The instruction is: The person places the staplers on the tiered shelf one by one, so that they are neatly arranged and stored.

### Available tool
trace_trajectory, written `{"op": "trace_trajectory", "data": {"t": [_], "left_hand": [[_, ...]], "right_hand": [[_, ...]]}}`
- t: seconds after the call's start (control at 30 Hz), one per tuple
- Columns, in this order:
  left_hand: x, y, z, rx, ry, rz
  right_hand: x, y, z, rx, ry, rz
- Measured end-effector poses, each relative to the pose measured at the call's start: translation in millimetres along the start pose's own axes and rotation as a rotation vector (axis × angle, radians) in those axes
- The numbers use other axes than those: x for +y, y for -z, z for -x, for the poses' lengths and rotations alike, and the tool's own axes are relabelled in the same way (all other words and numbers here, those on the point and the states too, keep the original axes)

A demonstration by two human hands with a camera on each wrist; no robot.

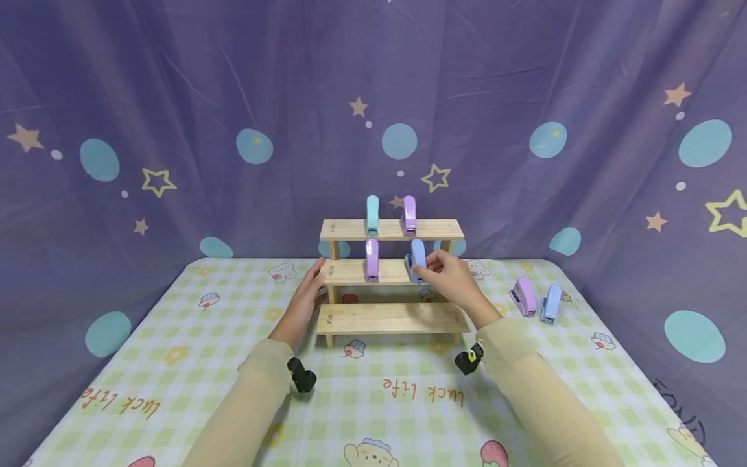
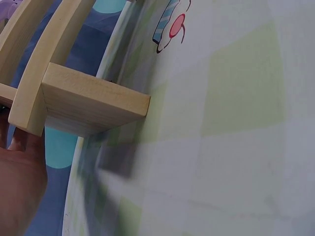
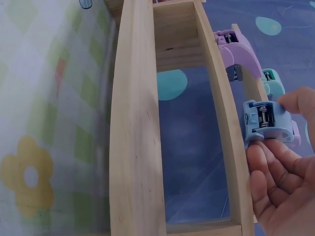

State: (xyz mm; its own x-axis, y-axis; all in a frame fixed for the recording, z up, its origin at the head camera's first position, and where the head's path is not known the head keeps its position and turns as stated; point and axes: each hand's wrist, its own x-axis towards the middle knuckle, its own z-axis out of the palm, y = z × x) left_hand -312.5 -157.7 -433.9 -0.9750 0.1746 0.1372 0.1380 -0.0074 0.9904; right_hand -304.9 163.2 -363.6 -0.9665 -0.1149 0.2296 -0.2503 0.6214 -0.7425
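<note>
A three-tier wooden rack (image 1: 392, 318) stands on the table. My right hand (image 1: 454, 277) pinches a blue stapler (image 1: 417, 256) between thumb and fingers at the right part of the middle shelf. In the right wrist view, that blue stapler (image 3: 266, 120) shows its metal spring end, fingertips close by the shelf edge. My left hand (image 1: 303, 303) rests against the left end of the middle shelf, fingers extended; its fingertips are partly hidden behind wood in the left wrist view. Left of the held stapler stands a purple stapler (image 1: 372, 261) on the same shelf.
On the top shelf stand a teal stapler (image 1: 372, 216) and another purple stapler (image 1: 410, 216). A purple stapler (image 1: 523, 296) and a blue stapler (image 1: 551, 303) are on the checkered tablecloth (image 1: 222, 344) right of the rack. A purple curtain (image 1: 315, 84) hangs behind the table.
</note>
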Motion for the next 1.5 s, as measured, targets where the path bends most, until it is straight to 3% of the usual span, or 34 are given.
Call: {"op": "trace_trajectory", "data": {"t": [0.8,1.17,1.5], "left_hand": [[-1.1,0.5,-0.9,-0.003,-0.009,0.013],[-1.1,1.1,-3.5,-0.011,0.022,0.034],[-0.8,0.2,-0.7,0.0,0.0,0.009]], "right_hand": [[-1.9,-8.7,-7.5,-0.026,-0.02,0.01],[-3.7,-8.4,-11.1,-0.036,-0.043,-0.001],[-2.3,-7.9,-8.7,-0.043,-0.047,0.003]]}}
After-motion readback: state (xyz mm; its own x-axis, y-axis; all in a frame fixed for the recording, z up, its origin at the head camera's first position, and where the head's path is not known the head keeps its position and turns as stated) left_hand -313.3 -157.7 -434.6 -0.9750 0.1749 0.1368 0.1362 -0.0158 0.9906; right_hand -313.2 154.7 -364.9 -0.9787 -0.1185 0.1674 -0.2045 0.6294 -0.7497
